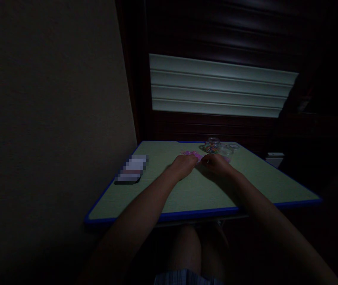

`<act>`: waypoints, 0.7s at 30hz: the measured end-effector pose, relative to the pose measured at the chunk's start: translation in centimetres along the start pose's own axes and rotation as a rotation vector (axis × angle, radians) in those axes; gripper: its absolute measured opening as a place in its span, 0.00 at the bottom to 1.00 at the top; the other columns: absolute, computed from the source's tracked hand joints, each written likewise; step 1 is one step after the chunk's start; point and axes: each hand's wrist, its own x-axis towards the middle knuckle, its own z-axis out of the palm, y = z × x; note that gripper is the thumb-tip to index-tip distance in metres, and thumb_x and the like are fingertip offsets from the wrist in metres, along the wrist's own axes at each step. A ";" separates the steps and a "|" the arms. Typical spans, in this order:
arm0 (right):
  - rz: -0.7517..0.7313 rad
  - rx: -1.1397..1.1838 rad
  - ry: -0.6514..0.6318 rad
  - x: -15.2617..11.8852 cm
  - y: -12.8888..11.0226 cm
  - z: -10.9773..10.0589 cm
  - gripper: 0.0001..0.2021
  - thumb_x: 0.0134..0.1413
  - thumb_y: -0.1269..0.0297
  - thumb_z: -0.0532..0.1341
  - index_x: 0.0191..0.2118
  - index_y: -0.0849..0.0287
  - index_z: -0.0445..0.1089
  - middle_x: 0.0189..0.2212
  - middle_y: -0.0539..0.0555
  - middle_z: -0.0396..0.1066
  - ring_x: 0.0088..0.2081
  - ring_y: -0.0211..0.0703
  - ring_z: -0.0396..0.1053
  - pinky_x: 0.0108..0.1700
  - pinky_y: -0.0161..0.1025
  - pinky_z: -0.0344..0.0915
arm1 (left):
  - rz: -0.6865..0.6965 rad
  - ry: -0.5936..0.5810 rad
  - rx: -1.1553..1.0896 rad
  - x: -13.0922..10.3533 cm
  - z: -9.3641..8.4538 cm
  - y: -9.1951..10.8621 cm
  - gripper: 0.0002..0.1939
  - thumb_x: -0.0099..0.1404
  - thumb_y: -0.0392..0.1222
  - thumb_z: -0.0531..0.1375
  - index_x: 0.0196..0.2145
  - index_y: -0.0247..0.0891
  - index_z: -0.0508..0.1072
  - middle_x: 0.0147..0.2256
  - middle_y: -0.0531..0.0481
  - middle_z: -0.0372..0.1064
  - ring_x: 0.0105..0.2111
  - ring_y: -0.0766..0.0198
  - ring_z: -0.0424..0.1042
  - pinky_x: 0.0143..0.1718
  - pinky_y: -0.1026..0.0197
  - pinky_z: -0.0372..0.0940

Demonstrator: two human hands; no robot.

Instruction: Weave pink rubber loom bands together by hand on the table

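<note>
Both my hands meet over the far middle of the table, fingertips close together. My left hand (185, 164) is closed in a pinch beside a small heap of pink pieces (192, 154), too small and dim to name. Just to its right, my right hand (217, 163) has its fingers bent together in a pinch. What either hand holds is hidden. Behind my right hand stands a clear jar (212, 145) with multicoloured small rings in it. A low clear container (227, 151) sits beside the jar, partly hidden by my right hand.
The pale green table (163, 198) has a blue rim. On its left edge lies a flat, blurred-out rectangular object (131, 169). A clear round lid (233, 147) rests at the back right. A wall (52, 99) rises close on the left. The room is dark.
</note>
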 end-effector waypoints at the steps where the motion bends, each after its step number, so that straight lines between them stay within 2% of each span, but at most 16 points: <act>1: 0.002 -0.005 0.001 0.0 0.1 0.0 0.10 0.50 0.66 0.55 0.32 0.63 0.73 0.28 0.55 0.72 0.27 0.38 0.66 0.29 0.32 0.57 | -0.002 0.001 -0.003 0.0 0.0 0.0 0.11 0.64 0.35 0.46 0.38 0.34 0.68 0.39 0.44 0.69 0.39 0.60 0.68 0.38 0.60 0.61; 9: 0.011 -0.059 0.016 0.3 0.2 0.2 0.10 0.51 0.69 0.54 0.32 0.65 0.72 0.29 0.57 0.72 0.29 0.40 0.67 0.31 0.33 0.58 | -0.014 -0.027 -0.031 0.1 0.2 0.0 0.12 0.65 0.37 0.46 0.39 0.34 0.67 0.40 0.43 0.69 0.39 0.60 0.68 0.37 0.59 0.62; 21: 0.023 -0.068 0.014 0.2 0.3 0.2 0.10 0.51 0.67 0.54 0.32 0.64 0.72 0.28 0.56 0.72 0.28 0.39 0.67 0.29 0.32 0.56 | 0.000 -0.001 -0.008 0.0 0.1 0.1 0.11 0.65 0.37 0.46 0.38 0.35 0.68 0.39 0.44 0.69 0.39 0.61 0.68 0.38 0.61 0.62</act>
